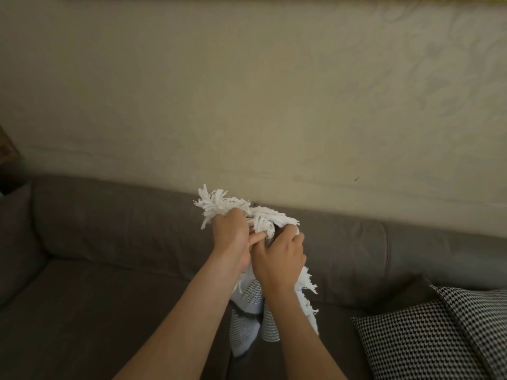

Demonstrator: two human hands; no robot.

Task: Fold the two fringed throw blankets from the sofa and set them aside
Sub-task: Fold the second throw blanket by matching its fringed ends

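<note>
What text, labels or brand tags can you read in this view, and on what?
None can be read.
The throw blanket, gripped by the left hand and right hand, shows only weave and fringe, no tag in view.
The patterned cushion, sofa and wall bear no writing.

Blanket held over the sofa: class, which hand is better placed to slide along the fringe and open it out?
Probably the right hand: fringe trails down beside it, while the left hand grips the top bunch of the blanket as an anchor.
</note>
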